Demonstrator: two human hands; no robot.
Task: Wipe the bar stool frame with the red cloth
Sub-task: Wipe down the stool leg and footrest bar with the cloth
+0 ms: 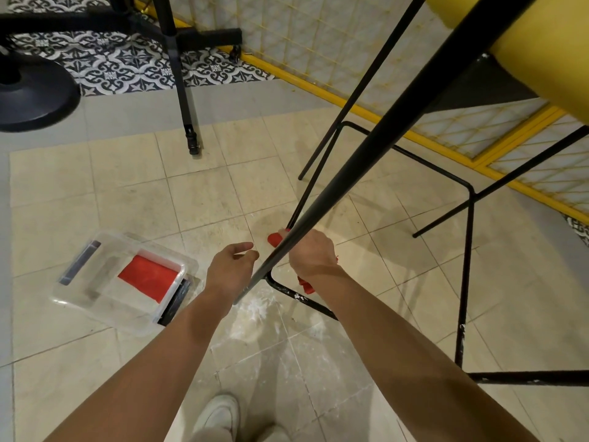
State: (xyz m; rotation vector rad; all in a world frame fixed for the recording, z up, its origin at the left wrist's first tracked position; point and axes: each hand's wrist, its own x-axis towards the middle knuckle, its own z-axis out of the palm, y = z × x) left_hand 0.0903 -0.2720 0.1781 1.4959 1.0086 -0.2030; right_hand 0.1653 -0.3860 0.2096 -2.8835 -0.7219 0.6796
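Mid-wipe at frame centre: gripping cloth [275, 239] round leg [331, 186] with right hand [314, 253], fingers curled tight; left hand [234, 266] loosely curled, empty, just beside. Next, likely: sliding cloth along leg, grip kept.

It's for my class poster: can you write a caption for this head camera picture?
The right hand grips a red cloth round the bar stool leg; the left hand hovers beside it.

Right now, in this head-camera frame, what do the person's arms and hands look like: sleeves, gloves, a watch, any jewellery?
The left forearm and right forearm are bare to the frame's edge; no sleeve shows. The left hand and right hand wear no gloves, and no watch, bracelet or ring is visible. Below them, one white shoe shows.
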